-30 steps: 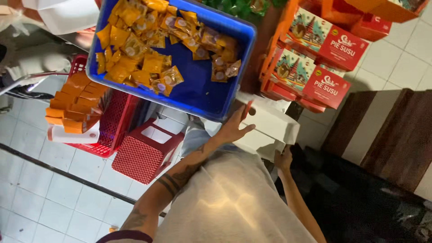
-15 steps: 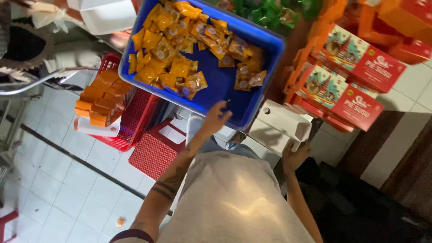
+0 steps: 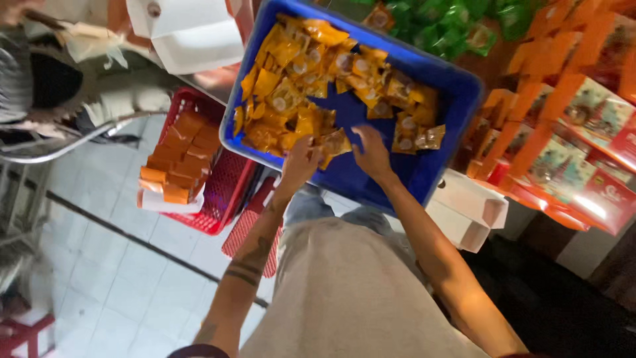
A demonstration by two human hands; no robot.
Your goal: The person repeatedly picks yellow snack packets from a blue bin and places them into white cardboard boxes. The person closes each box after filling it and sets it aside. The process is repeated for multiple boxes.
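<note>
Blue plastic crate (image 3: pixel 457 116), upper centre of frame, tilted toward the person and part-filled with small yellow-orange snack packets (image 3: pixel 291 99). Bare blue floor shows at the crate's lower right. The packets pile up along the upper and left side.

Right of frame: orange and red printed cartons (image 3: pixel 596 192), stacked. Below the crate's lower right corner, an open white box (image 3: pixel 467 212). Left of centre, a red mesh basket (image 3: pixel 222 192) carrying a stack of flat orange packs (image 3: pixel 179 156). Green packets (image 3: pixel 457 26) sit at the top edge, beyond the crate.

Left hand (image 3: pixel 299 161): fingers curled closed around one clear-fronted packet (image 3: pixel 334 142) at the near edge of the pile. The grip looks complete.

Right hand (image 3: pixel 372 154): lying on the crate floor just beside that packet, fingers loosely bent. Cannot tell whether it holds anything.

Judgement: picking step, gathering packets out of the crate. The next move calls for lifting the held packet clear of its neighbours without dragging others over the near rim.
</note>
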